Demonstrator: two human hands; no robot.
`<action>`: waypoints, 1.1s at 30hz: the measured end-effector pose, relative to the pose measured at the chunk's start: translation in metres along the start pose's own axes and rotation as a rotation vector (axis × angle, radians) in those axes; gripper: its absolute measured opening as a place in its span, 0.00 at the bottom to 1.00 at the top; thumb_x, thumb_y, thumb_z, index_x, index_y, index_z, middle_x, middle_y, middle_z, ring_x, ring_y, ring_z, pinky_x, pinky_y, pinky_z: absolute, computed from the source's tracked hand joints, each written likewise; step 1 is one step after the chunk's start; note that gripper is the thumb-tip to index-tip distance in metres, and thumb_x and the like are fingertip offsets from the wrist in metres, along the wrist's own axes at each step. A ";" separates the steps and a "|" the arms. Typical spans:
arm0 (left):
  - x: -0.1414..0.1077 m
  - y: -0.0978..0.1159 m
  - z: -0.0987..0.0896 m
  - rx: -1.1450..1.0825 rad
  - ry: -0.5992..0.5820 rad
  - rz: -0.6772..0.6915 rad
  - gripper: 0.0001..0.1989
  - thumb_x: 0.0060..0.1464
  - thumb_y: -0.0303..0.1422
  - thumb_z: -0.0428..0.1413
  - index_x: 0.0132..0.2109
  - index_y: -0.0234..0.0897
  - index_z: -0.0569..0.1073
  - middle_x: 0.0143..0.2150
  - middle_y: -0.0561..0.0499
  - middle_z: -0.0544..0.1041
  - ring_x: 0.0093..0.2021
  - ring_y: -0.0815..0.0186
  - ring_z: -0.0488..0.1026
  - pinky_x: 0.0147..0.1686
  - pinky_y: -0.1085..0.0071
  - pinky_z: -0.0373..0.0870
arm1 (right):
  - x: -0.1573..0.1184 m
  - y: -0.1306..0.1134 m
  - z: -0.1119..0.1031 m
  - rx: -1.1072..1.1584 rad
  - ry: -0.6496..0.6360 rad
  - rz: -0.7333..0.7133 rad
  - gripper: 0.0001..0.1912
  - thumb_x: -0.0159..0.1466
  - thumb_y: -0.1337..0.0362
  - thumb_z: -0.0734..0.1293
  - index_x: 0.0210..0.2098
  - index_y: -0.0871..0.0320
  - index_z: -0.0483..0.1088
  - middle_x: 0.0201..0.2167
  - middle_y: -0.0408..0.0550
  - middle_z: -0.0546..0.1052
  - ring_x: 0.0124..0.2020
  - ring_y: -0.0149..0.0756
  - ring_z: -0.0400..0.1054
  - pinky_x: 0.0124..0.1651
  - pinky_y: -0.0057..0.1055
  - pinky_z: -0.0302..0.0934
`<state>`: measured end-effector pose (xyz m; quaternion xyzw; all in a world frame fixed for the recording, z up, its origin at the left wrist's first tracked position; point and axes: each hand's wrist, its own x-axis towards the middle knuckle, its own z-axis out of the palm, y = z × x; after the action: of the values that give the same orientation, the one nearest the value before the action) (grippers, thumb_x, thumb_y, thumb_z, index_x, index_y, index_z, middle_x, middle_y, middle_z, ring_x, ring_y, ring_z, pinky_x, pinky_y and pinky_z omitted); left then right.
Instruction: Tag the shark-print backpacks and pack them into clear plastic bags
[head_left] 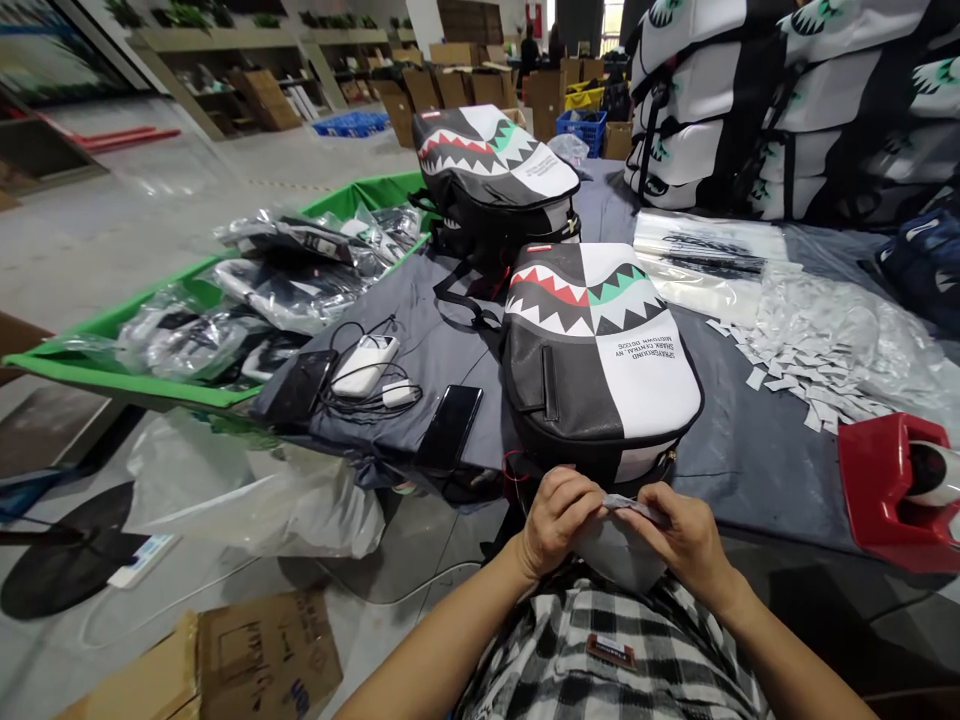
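My left hand and my right hand are close together in front of my body, both closed. They pinch the top edge of a thin pale grey sheet, which hangs between them; its material I cannot make out. Just beyond my fingers, on the cloth-covered table, lies a black and white backpack with a red and green shark-mouth print. A second backpack of the same design lies behind it. Part of a red cord or loop shows beside the near backpack's lower left edge.
Left of the backpack lie a phone and a white power bank with cables. A green bin holds bagged goods. Small white tags, plastic sleeves and a red tape dispenser are at right, with stacked backpacks behind.
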<state>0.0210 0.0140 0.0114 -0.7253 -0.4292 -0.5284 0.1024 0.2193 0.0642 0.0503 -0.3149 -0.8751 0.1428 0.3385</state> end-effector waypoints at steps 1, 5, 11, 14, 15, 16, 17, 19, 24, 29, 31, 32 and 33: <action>-0.001 -0.004 -0.001 -0.003 0.005 0.024 0.06 0.66 0.29 0.53 0.49 0.36 0.71 0.39 0.49 0.78 0.43 0.66 0.73 0.49 0.63 0.74 | -0.001 0.000 0.000 0.000 -0.008 -0.005 0.14 0.70 0.56 0.64 0.31 0.56 0.66 0.18 0.38 0.68 0.17 0.26 0.61 0.23 0.23 0.54; -0.006 -0.014 -0.006 -0.002 0.034 0.072 0.07 0.66 0.30 0.54 0.49 0.35 0.71 0.42 0.47 0.77 0.46 0.65 0.73 0.51 0.62 0.75 | -0.002 -0.002 0.003 0.007 -0.004 -0.045 0.12 0.70 0.59 0.65 0.32 0.56 0.67 0.19 0.39 0.70 0.17 0.26 0.62 0.23 0.23 0.55; -0.015 0.000 -0.017 0.100 -0.003 0.125 0.10 0.63 0.24 0.53 0.49 0.37 0.74 0.40 0.50 0.76 0.44 0.67 0.72 0.47 0.69 0.74 | -0.001 -0.006 0.006 -0.023 0.037 -0.079 0.11 0.71 0.60 0.64 0.32 0.57 0.66 0.19 0.39 0.70 0.17 0.26 0.63 0.24 0.24 0.56; -0.015 0.010 -0.014 0.131 -0.036 0.047 0.12 0.63 0.23 0.52 0.51 0.36 0.73 0.41 0.47 0.77 0.47 0.65 0.72 0.49 0.67 0.75 | -0.001 -0.005 0.007 -0.024 0.051 -0.093 0.11 0.71 0.61 0.64 0.32 0.57 0.67 0.19 0.39 0.71 0.18 0.26 0.63 0.25 0.24 0.56; -0.015 0.012 -0.013 0.147 -0.042 0.011 0.12 0.63 0.24 0.53 0.52 0.36 0.73 0.42 0.47 0.78 0.48 0.64 0.72 0.51 0.64 0.75 | -0.001 -0.005 0.007 -0.022 0.053 -0.096 0.11 0.71 0.61 0.64 0.32 0.57 0.67 0.19 0.39 0.71 0.18 0.26 0.63 0.25 0.24 0.56; -0.014 0.013 -0.011 0.159 -0.044 -0.023 0.12 0.63 0.24 0.54 0.52 0.37 0.72 0.42 0.47 0.78 0.48 0.64 0.72 0.53 0.62 0.74 | -0.002 -0.004 0.007 -0.022 0.053 -0.096 0.11 0.71 0.61 0.64 0.33 0.57 0.67 0.19 0.39 0.71 0.18 0.26 0.63 0.25 0.23 0.57; -0.014 0.013 -0.009 0.166 -0.045 -0.046 0.12 0.63 0.25 0.55 0.53 0.37 0.72 0.42 0.47 0.78 0.48 0.64 0.73 0.55 0.60 0.74 | -0.002 -0.004 0.007 -0.023 0.051 -0.094 0.11 0.71 0.61 0.64 0.33 0.57 0.67 0.19 0.40 0.72 0.18 0.26 0.64 0.25 0.23 0.57; -0.013 0.010 -0.007 0.160 -0.043 -0.055 0.12 0.63 0.26 0.55 0.52 0.37 0.72 0.42 0.47 0.78 0.48 0.64 0.73 0.57 0.58 0.73 | -0.003 -0.003 0.008 -0.025 0.050 -0.093 0.11 0.71 0.60 0.64 0.32 0.57 0.67 0.19 0.40 0.72 0.18 0.26 0.64 0.25 0.24 0.57; -0.011 -0.005 -0.010 0.087 -0.099 0.051 0.12 0.60 0.25 0.58 0.51 0.33 0.72 0.39 0.47 0.78 0.45 0.64 0.73 0.54 0.60 0.74 | -0.002 -0.003 0.011 -0.026 0.066 -0.120 0.11 0.71 0.61 0.64 0.31 0.57 0.68 0.19 0.40 0.71 0.18 0.27 0.64 0.25 0.24 0.56; -0.008 -0.020 -0.014 0.060 -0.187 0.153 0.08 0.62 0.28 0.57 0.48 0.35 0.72 0.36 0.49 0.77 0.39 0.65 0.72 0.44 0.67 0.76 | -0.010 0.008 0.008 0.035 -0.009 -0.040 0.15 0.70 0.55 0.65 0.31 0.57 0.70 0.19 0.41 0.72 0.18 0.27 0.64 0.25 0.25 0.56; -0.008 -0.024 -0.016 0.047 -0.196 0.176 0.08 0.62 0.28 0.58 0.48 0.36 0.72 0.35 0.49 0.77 0.39 0.66 0.73 0.43 0.67 0.76 | -0.015 0.018 -0.001 0.135 -0.083 0.076 0.18 0.69 0.50 0.65 0.30 0.57 0.71 0.21 0.42 0.74 0.20 0.28 0.65 0.26 0.25 0.56; -0.009 -0.025 -0.017 0.038 -0.201 0.179 0.09 0.61 0.28 0.58 0.49 0.36 0.72 0.36 0.49 0.77 0.39 0.66 0.73 0.43 0.67 0.76 | -0.018 0.024 -0.008 0.194 -0.108 0.143 0.19 0.69 0.49 0.65 0.30 0.57 0.71 0.22 0.43 0.75 0.21 0.28 0.66 0.26 0.25 0.58; -0.010 -0.026 -0.018 0.029 -0.208 0.179 0.12 0.60 0.27 0.59 0.51 0.37 0.72 0.36 0.50 0.77 0.40 0.66 0.73 0.43 0.67 0.76 | -0.019 0.029 -0.014 0.251 -0.116 0.211 0.20 0.68 0.48 0.64 0.30 0.57 0.72 0.23 0.43 0.76 0.23 0.29 0.67 0.27 0.25 0.59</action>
<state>-0.0116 0.0139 0.0025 -0.8100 -0.3787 -0.4329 0.1144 0.2533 0.0742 0.0376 -0.3518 -0.8305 0.3035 0.3072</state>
